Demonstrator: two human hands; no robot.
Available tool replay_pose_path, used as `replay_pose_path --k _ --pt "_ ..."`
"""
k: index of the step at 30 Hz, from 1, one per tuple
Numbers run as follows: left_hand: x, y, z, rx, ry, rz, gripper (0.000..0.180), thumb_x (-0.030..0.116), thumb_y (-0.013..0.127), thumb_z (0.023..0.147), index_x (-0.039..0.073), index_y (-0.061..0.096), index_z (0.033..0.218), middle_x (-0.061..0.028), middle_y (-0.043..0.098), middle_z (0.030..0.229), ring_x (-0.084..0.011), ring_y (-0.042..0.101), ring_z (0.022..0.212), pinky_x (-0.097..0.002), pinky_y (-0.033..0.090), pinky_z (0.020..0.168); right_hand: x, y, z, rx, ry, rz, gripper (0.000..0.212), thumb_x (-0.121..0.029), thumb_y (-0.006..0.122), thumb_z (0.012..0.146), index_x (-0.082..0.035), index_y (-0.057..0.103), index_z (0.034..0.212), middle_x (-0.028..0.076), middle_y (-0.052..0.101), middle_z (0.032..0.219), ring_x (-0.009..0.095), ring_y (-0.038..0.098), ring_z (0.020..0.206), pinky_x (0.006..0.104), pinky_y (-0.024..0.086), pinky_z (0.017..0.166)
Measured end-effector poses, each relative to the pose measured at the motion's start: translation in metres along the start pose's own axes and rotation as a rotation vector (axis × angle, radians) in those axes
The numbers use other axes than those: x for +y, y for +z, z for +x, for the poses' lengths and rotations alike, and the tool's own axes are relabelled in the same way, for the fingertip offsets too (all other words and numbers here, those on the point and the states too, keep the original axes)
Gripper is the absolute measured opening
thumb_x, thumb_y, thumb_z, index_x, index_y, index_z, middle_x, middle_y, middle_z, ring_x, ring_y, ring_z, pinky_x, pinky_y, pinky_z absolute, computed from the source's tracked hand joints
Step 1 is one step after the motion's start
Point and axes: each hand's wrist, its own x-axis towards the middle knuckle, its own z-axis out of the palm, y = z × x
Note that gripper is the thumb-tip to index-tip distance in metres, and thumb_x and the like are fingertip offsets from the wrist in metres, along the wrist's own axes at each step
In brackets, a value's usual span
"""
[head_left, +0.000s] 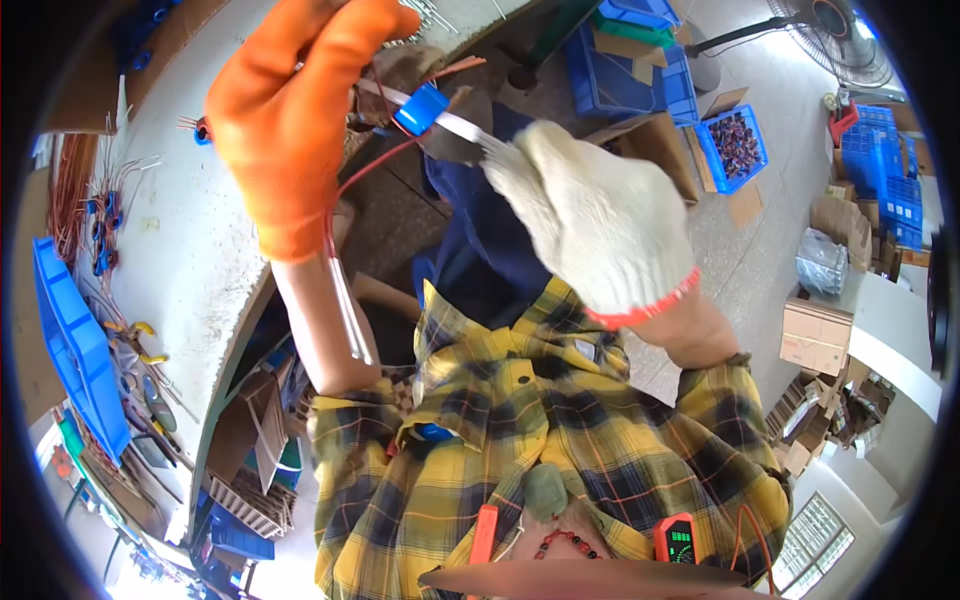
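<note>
Workbench [190, 235], LH side: off-white top, scuffed & stained nr edge. On it: blue tray [80, 350], bundle of copper-col. wire [72, 195], cluster of blue coils [104, 232] w/ wire leads, pliers [143, 328] w/ yellow handles. Floor [735, 265]: grey, w/ joint lines. On it: brown carton [672, 175], open; blue crate [758, 142] of sm. parts amid cardboard flaps, floor contact unclear.

The coil [421, 108] is blue, the shirt [570, 430] yellow-and-black plaid.

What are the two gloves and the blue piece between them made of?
Right glove: probably cotton knit, matte off-white; visible yarn texture. Left glove: likely synthetic knit, matte orange; smoother surface, coating uncertain. Blue piece: glossy, perhaps plastic or lacquered; bright highlights, inner core unclear.
</note>
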Motion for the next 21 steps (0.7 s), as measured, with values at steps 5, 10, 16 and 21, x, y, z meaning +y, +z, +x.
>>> replay_pose_path --k 5,10,16,21 --pt "0.009 0.024 -0.005 0.199 -0.084 -0.071 0.027 0.016 0.076 0.107 -0.003 0.081 0.124 -0.0082 0.083 0.100 -0.0134 0.076 0.087 -0.0267 0.060 0.082 -0.002 0.028 -0.007 -0.013 0.131 0.171 0.026 -0.032 0.072 0.111 -0.009 0.067 0.103 0.014 0.068 0.072 0.034 0.072 0.064 0.0429 0.053 0.057" --pt "0.000 0.002 -0.039 0.116 0.233 0.184 0.044 0.003 0.065 0.110 -0.006 0.064 0.153 -0.0209 0.074 0.145 -0.0236 0.070 0.131 -0.0357 0.052 0.116 0.008 0.028 -0.062 -0.143 0.223 0.890 0.018 -0.025 0.070 0.110 -0.007 0.070 0.112 0.009 0.067 0.073 0.025 0.069 0.060 0.0378 0.052 0.058" --pt "-0.011 -0.041 -0.078 -0.085 0.513 0.457 0.050 -0.011 0.066 0.093 -0.009 0.065 0.143 -0.0256 0.079 0.123 -0.0385 0.076 0.120 -0.0590 0.049 0.119 0.043 -0.021 -0.098 -0.901 0.072 0.160 0.016 -0.012 0.073 0.102 -0.005 0.078 0.116 0.014 0.080 0.100 0.027 0.074 0.072 0.0329 0.060 0.064" --pt "-0.020 -0.020 -0.081 0.187 0.658 0.592 0.034 -0.001 0.076 0.092 -0.005 0.072 0.125 -0.0142 0.085 0.101 -0.0333 0.082 0.101 -0.0574 0.056 0.109 0.042 0.001 -0.065 -0.186 0.339 0.592 0.017 -0.017 0.070 0.105 -0.002 0.073 0.113 0.012 0.069 0.078 0.028 0.070 0.067 0.0362 0.053 0.061"
